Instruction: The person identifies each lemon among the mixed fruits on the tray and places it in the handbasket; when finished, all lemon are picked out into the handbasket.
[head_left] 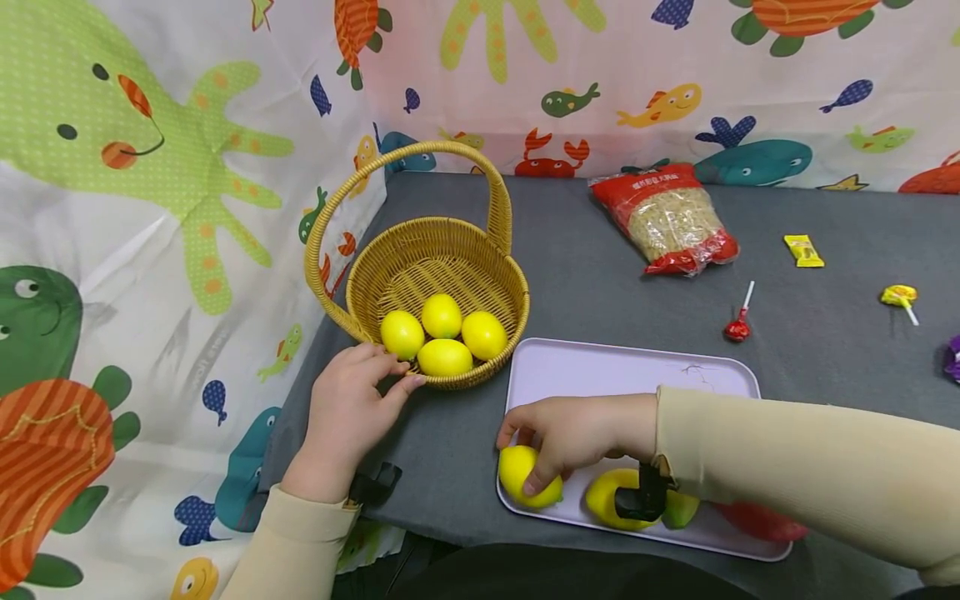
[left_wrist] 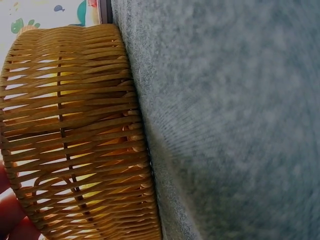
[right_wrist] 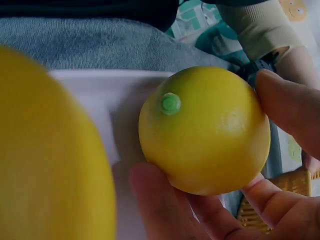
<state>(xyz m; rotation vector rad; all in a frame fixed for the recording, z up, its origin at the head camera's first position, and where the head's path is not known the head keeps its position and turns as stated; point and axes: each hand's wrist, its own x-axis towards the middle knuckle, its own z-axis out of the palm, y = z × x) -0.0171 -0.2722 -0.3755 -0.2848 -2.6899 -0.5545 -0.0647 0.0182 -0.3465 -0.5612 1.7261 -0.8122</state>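
Right sleeve (head_left: 795,467): cream cloth, nearest the camera; it crossed the right half of the tray (head_left: 630,367) and partly hid what lay there.
Right hand (head_left: 566,429): over the tray's left end, thumb and fingers curled round a lemon (head_left: 517,471).
Held lemon: at the tray's near left corner; whether it touched the tray could not be told.
Left hand (head_left: 356,408): left of the tray, thumb and fingers gripping the near rim of the basket (head_left: 450,229).
Basket: woven, just beside the tray's far left corner, its handle arching upward.
Basket lemons (head_left: 445,357): four, left of the tray, grouped toward the basket's near side.
Other fruit: a yellow fruit (head_left: 611,498), a green fruit (head_left: 680,510) and a red fruit (head_left: 765,522), along the tray's near edge.
Sweets: a red lollipop (head_left: 738,329) just beyond the tray's far right corner; a yellow packet (head_left: 804,251) and a yellow lollipop (head_left: 898,295) farther off.
Bag (head_left: 667,218): red and clear, beyond the tray.
Counter (head_left: 555,267): grey, under the tray.
Printed sheet (head_left: 480,108): sea animals, behind the tray and to its left.
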